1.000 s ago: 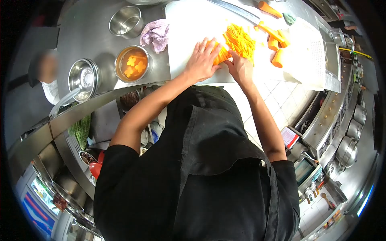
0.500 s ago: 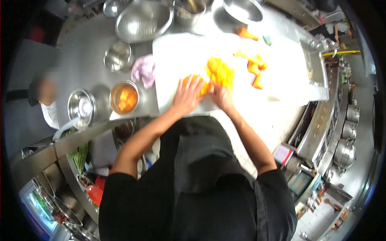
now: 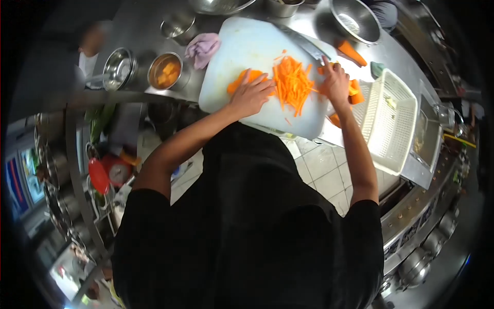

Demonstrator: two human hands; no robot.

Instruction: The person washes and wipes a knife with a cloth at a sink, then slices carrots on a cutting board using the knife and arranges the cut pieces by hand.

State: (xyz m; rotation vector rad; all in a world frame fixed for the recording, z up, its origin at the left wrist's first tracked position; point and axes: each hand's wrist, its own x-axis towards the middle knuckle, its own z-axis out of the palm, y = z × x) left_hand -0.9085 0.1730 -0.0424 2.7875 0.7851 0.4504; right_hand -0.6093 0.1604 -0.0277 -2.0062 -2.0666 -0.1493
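Observation:
My left hand [image 3: 251, 97] presses over a flat stack of carrot slices [image 3: 242, 81] on the white cutting board [image 3: 242, 38], its fingertips bent along their edge. Just right of those fingertips lies a pile of carrot shreds [image 3: 293, 87]. At the board's right edge, my right hand [image 3: 336, 85] is closed at the near end of a large knife [image 3: 301, 44], index finger forward; its blade points away toward the far edge. The handle is mostly hidden. Pieces of carrot [image 3: 355, 95] lie beside and partly under my right hand.
A white plastic basket [image 3: 393, 123] stands at the right. A metal bowl [image 3: 355, 20] and a whole carrot [image 3: 352, 53] are at the far right. On the left are a purple cloth [image 3: 203, 49], a pot of carrot chunks [image 3: 165, 71] and stacked bowls [image 3: 119, 68]. A person [image 3: 90, 49] is at far left.
My right hand has moved right, away from the carrot slices, and the knife now shows clearly. My left hand stays on the slices. The camera view has turned and the glare has dropped.

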